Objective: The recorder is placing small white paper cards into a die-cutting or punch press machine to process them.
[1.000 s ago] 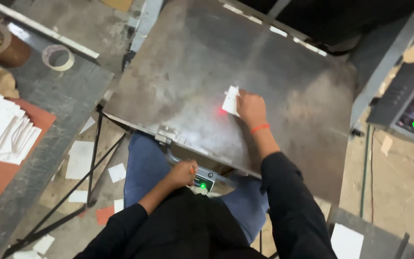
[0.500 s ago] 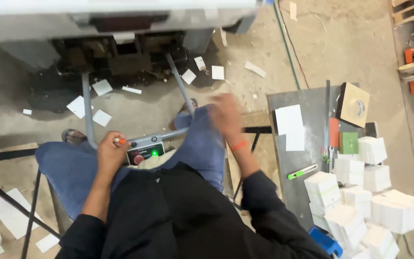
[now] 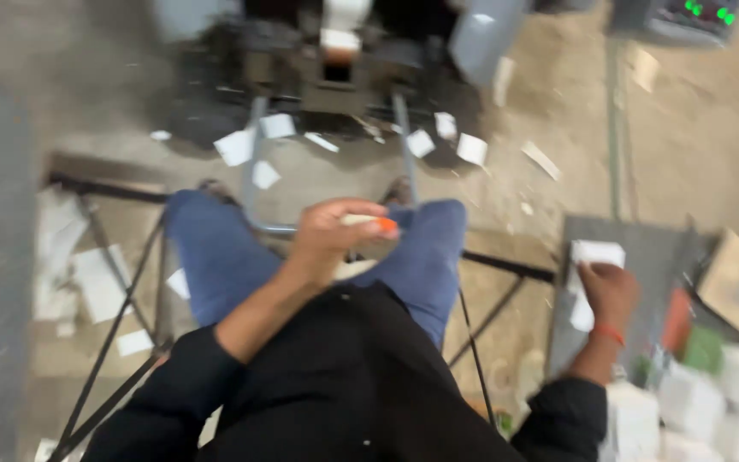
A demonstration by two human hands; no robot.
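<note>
The view is blurred by motion. My left hand [image 3: 335,233] is curled over a small pale control box [image 3: 369,222] with an orange-red tip, held above my lap between my blue-trousered knees. My right hand [image 3: 611,293], with an orange band at the wrist, lies on a grey metal side table [image 3: 643,257] at the right. Its fingers close on a white paper piece [image 3: 596,253]; another white piece shows under the palm.
A dark machine base [image 3: 335,68] stands ahead on the concrete floor, with white paper scraps [image 3: 237,147] scattered around it. Stacks of white blocks [image 3: 729,385] and a brown cardboard piece [image 3: 736,278] sit on the right table. Black metal bars [image 3: 113,342] cross at the left.
My view has swung down and right, away from the metal plate. My right hand left the plate and reached onto the side table's white paper. My left hand stays at the control box.
</note>
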